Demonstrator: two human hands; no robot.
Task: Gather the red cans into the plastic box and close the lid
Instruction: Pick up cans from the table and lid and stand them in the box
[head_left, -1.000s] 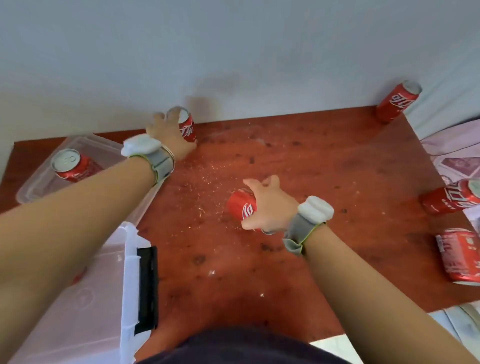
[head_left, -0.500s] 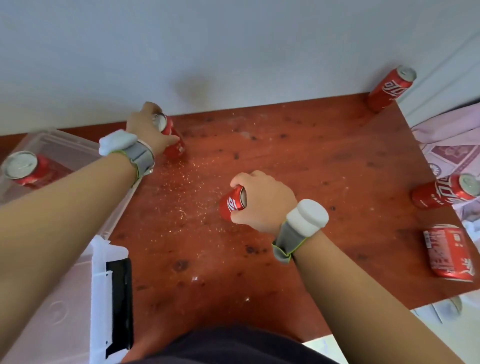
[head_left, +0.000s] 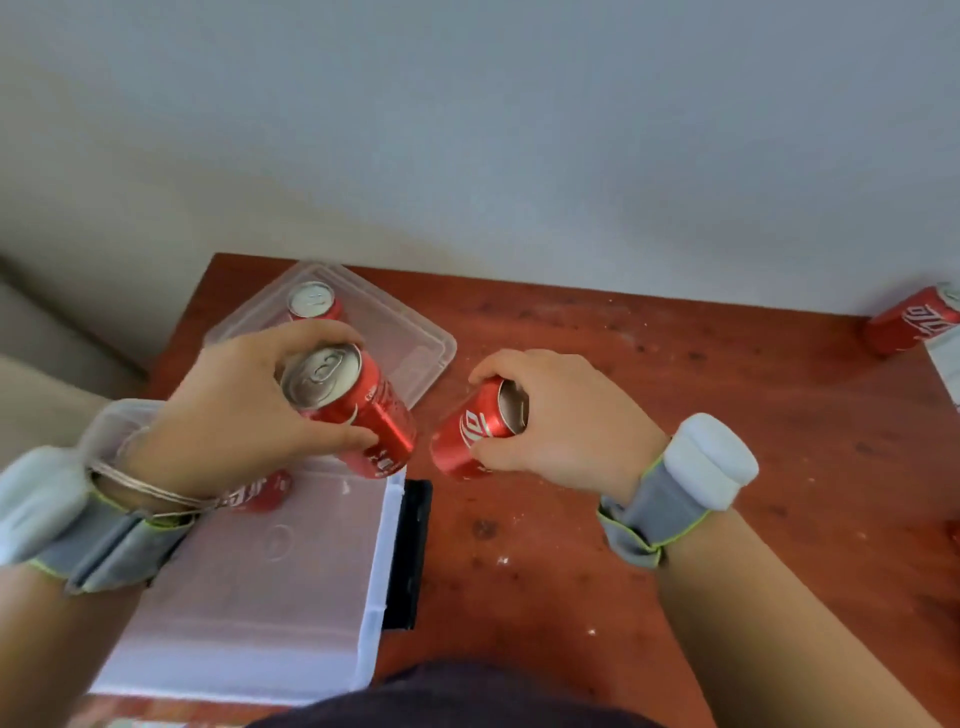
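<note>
My left hand (head_left: 234, 410) grips a red can (head_left: 358, 410) lifted above the clear plastic box (head_left: 431, 353) at the table's left. My right hand (head_left: 566, 421) holds a second red can (head_left: 472, 431), tilted with its base toward the box, just right of the box's edge. Inside the box one red can (head_left: 314, 301) stands upright at the far end, and another red can (head_left: 260, 493) shows partly under my left wrist. The white lid (head_left: 260, 613) with a black latch (head_left: 410, 551) lies open toward me.
The red-brown wooden table (head_left: 675, 519) stands against a pale wall. A further red can (head_left: 914, 317) lies at the far right corner beside a white sheet at the frame's edge. Small crumbs and dark spots mark the tabletop.
Both hands have lifted their cans off the table and carried them left and toward me, to the box. The view has swung left, so the cans at the right edge are out of frame.
</note>
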